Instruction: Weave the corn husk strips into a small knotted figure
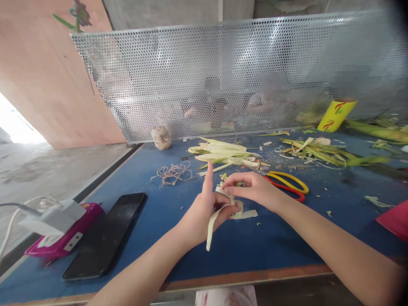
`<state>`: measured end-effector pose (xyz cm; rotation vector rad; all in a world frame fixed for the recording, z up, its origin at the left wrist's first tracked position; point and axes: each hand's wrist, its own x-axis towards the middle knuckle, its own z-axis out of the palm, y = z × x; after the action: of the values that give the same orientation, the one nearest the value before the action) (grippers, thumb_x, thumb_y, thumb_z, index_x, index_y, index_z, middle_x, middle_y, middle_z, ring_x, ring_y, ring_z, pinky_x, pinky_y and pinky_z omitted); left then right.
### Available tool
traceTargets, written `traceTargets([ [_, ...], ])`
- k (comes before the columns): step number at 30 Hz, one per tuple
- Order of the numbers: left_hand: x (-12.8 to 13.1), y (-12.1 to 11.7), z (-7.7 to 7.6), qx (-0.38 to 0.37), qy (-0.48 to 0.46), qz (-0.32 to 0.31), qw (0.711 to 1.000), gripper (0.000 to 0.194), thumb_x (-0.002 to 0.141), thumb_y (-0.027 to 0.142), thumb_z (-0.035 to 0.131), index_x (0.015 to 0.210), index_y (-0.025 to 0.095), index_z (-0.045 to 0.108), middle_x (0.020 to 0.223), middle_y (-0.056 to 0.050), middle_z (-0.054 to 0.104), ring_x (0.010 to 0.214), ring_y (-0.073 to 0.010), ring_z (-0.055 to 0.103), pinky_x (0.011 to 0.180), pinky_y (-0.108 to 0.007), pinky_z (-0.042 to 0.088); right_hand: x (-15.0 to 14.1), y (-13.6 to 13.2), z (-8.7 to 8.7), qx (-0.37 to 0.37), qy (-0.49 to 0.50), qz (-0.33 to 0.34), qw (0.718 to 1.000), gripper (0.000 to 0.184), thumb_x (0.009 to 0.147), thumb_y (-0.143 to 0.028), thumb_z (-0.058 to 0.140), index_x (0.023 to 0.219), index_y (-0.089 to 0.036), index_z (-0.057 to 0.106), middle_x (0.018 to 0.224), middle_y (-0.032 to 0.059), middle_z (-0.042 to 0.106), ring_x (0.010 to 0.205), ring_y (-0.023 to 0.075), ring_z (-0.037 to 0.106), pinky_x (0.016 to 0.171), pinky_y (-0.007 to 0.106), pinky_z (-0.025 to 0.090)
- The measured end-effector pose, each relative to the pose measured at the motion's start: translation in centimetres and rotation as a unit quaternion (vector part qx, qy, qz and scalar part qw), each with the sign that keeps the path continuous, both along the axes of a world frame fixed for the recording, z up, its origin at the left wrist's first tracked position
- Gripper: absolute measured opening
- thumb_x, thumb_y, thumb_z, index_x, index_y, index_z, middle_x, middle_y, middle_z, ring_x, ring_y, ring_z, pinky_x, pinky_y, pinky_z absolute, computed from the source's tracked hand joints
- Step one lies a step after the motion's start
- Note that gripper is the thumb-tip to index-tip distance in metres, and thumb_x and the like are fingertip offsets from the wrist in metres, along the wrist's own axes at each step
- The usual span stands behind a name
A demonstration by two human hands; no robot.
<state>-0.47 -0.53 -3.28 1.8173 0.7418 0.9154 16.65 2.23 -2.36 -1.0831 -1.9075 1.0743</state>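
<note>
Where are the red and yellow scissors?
In the head view, the scissors lie on the blue table, right of centre, just beyond the right hand and near the pale husks.

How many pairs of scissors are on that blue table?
1: the scissors with one yellow and one red handle, lying just beyond the right hand. Others could be hidden under the pile of pale leaves.

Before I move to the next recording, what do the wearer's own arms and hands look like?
The left hand and right hand are ungloved. The left forearm and right forearm are slim and bare, with no sleeve, watch or bracelet showing.
</note>
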Motion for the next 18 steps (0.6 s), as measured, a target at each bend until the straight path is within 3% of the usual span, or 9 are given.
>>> traceTargets([
  [5, 0.0, 0.2, -0.7, -0.017, -0.017, -0.009, 1.0, 0.105, 0.078, 0.02, 0.058, 0.133, 0.019, -0.031, 0.072, -0.002, 0.067, 0.063, -0.0142, 0.061, 0.067, -0.03, 0.05, 0.0, 0.0, -0.4, -0.011, 0.059, 0.024, 0.998, 0.017, 0.073, -0.035, 0.064, 0.078, -0.018, 0.065, 0.081, 0.0028, 0.063, 0.08, 0.0164, 0.057, 0.077, 0.031, 0.045],
  [11, 0.3, 0.2, -0.3, -0.129, -0.084, 0.015, 0.988, 0.114, 0.072, 0.021, 0.065, 0.134, 0.022, -0.03, 0.069, 0.001, 0.067, 0.06, -0.0128, 0.062, 0.066, -0.029, 0.049, -0.1, -0.6, 0.1, -0.059, 0.18, 0.118, 0.975, 0.015, 0.075, -0.032, 0.063, 0.076, -0.018, 0.057, 0.071, -0.0003, 0.059, 0.062, 0.0115, 0.057, 0.06, 0.026, 0.048],
  [14, 0.4, 0.0, 0.4, -0.182, -0.118, 0.05, 0.975, 0.115, 0.068, 0.021, 0.069, 0.137, 0.02, -0.024, 0.063, 0.003, 0.064, 0.057, -0.0115, 0.06, 0.062, -0.025, 0.047, 0.0, -1.0, 0.4, -0.042, 0.151, 0.138, 0.978, 0.012, 0.078, -0.029, 0.061, 0.076, -0.018, 0.058, 0.067, -0.0012, 0.058, 0.06, 0.0113, 0.058, 0.06, 0.026, 0.047],
  [18, 0.3, 0.1, 0.8, -0.188, -0.125, 0.046, 0.973, 0.116, 0.066, 0.027, 0.071, 0.139, 0.016, -0.019, 0.059, 0.003, 0.063, 0.051, -0.0098, 0.054, 0.05, -0.021, 0.039, 0.2, -1.0, 0.5, 0.073, 0.029, 0.097, 0.992, 0.01, 0.078, -0.024, 0.059, 0.07, -0.018, 0.058, 0.07, 0.0003, 0.058, 0.071, 0.0137, 0.054, 0.068, 0.027, 0.042],
])
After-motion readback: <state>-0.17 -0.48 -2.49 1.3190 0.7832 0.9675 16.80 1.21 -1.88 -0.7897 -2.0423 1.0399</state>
